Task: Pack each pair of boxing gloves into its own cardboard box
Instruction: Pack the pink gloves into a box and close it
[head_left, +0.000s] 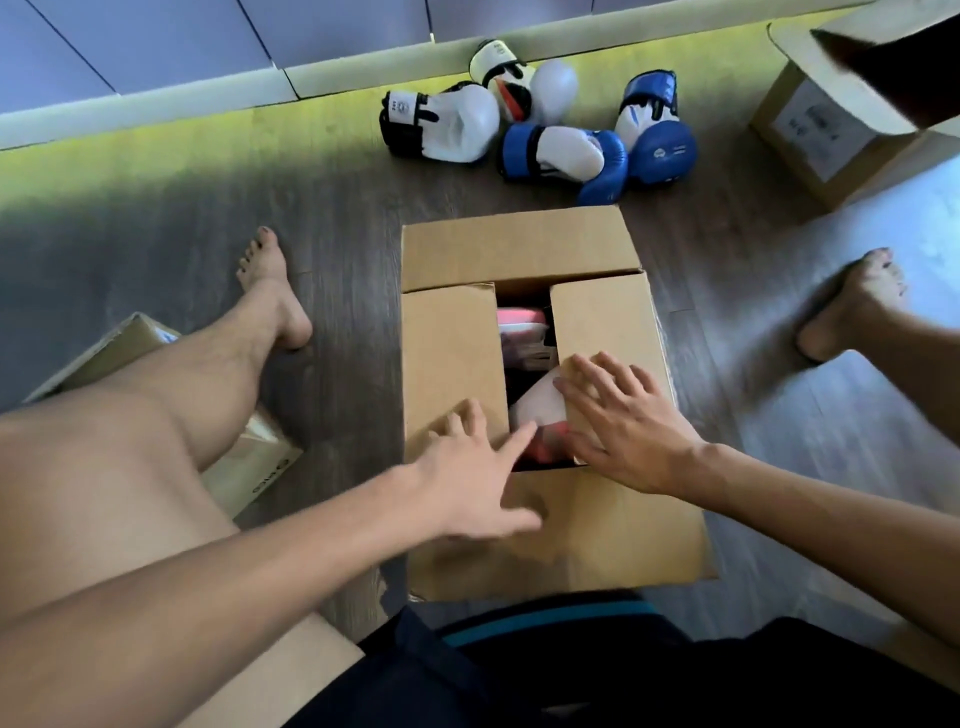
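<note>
A cardboard box (509, 244) stands on the floor between my legs, its side flaps folded inward with a gap in the middle. Pink and white boxing gloves (535, 410) show through that gap. My left hand (478, 478) lies flat with spread fingers on the left flap and near flap. My right hand (618, 421) presses flat on the right flap. Beyond the box, a white and black pair of gloves (452, 122) and a blue and white pair (608, 150) lie on the floor.
An open cardboard box (831, 130) stands at the far right. Another box (249, 457) lies under my left leg at the left. My bare feet (275, 291) rest on the wooden floor either side. A wall runs along the top.
</note>
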